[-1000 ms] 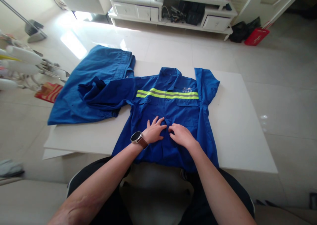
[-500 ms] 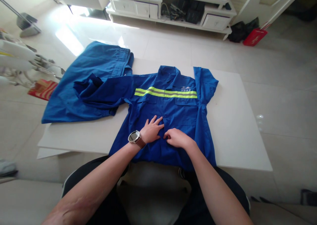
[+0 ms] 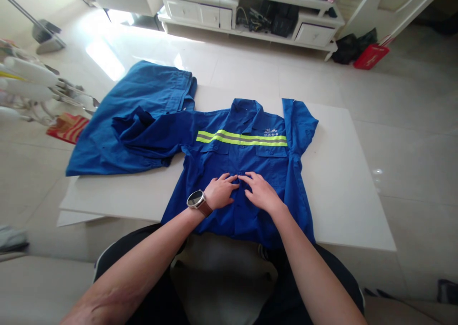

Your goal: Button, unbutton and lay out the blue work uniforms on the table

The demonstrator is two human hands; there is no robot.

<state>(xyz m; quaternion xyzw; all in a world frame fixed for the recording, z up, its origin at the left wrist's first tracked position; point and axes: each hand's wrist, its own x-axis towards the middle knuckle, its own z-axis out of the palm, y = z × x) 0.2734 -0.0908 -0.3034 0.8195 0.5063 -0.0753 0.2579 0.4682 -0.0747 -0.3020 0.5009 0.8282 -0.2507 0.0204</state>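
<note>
A blue work shirt [image 3: 250, 160] with a yellow-green reflective band lies face up on the white table [image 3: 343, 182], collar away from me. Its right sleeve is folded upright along the body, and its left sleeve stretches out to the left. My left hand [image 3: 222, 191], with a watch on the wrist, has its fingers drawn together on the shirt's front opening at mid-chest. My right hand [image 3: 261, 191] lies beside it, its fingers stretched onto the same seam. The fingertips of both hands meet at the button line.
Blue trousers [image 3: 136, 120] lie crumpled on the table's left end, partly over the edge. A white cabinet [image 3: 250, 10] stands at the far wall, with a red bag [image 3: 370, 57] on the floor to its right. A drying rack [image 3: 32, 86] is at the left.
My left hand's fingers have closed from spread to bunched. My right hand has slid up to meet it at the button line. The camera has shifted slightly.
</note>
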